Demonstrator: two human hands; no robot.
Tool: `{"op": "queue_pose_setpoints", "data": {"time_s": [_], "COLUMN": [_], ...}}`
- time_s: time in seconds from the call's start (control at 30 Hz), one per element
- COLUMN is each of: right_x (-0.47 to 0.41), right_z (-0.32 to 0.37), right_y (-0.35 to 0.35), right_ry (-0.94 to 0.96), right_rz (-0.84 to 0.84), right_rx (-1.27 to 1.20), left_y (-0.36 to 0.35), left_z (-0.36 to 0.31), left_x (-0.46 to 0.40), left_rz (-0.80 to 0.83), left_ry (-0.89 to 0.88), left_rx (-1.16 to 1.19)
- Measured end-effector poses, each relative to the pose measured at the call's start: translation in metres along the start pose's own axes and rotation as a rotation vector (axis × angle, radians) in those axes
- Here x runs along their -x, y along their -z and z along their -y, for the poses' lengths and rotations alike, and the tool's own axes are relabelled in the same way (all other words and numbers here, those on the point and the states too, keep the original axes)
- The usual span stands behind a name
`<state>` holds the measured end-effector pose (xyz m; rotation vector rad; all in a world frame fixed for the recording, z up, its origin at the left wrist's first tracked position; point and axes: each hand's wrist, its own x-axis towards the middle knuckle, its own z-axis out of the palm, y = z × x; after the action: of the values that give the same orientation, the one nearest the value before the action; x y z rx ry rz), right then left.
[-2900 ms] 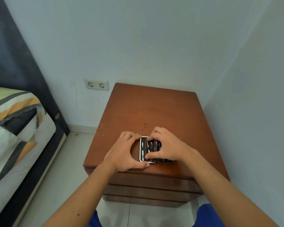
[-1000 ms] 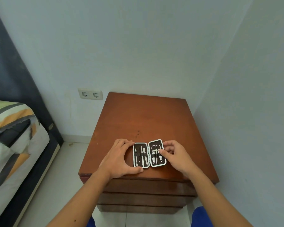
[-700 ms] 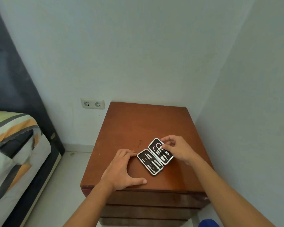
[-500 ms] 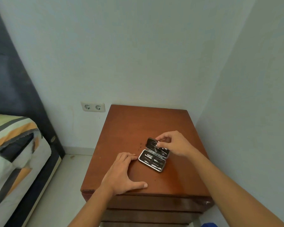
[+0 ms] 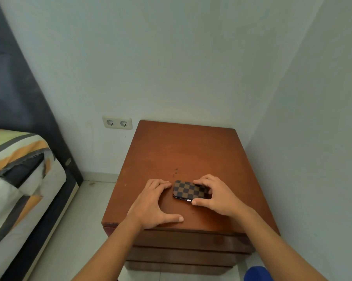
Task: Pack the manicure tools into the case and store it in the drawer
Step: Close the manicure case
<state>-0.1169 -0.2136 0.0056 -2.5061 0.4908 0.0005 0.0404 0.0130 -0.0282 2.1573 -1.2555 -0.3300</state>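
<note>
A small manicure case (image 5: 188,190) with a brown checkered cover lies closed on the wooden nightstand (image 5: 183,151), near its front edge. The tools are hidden inside it. My right hand (image 5: 215,196) grips the case's right end, fingers over the far side and thumb at the near corner by the clasp. My left hand (image 5: 153,203) rests flat on the nightstand top just left of the case, fingertips close to its left end, thumb spread out along the front. The drawer fronts (image 5: 191,242) under the top are closed.
A bed (image 5: 19,179) with a striped cover and dark headboard stands at the left. A double wall socket (image 5: 117,123) sits on the back wall. A wall runs close along the nightstand's right side. Tiled floor lies between bed and nightstand.
The open case with its tools showing was turned and its lid folded shut by my right hand. My left hand let go of it and now rests beside it.
</note>
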Motion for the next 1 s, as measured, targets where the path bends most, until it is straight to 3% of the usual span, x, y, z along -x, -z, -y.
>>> {"op": "queue_pose_setpoints", "data": {"time_s": [0.33, 0.5, 1.0], "right_x": [0.007, 0.009, 0.004], "right_z": [0.015, 0.012, 0.007], "right_y": [-0.031, -0.044, -0.049], "right_ry": [0.131, 0.131, 0.205], "right_rz": [-0.055, -0.245, -0.257], "right_rx": [-0.185, -0.303, -0.156], "left_y": [0.002, -0.001, -0.007], "left_z": [0.004, 0.006, 0.015], "left_x": [0.002, 0.002, -0.004], "left_rz": [-0.24, -0.186, -0.16], "left_ry": [0.025, -0.059, -0.093], "left_rx": [0.381, 0.282, 0.208]}}
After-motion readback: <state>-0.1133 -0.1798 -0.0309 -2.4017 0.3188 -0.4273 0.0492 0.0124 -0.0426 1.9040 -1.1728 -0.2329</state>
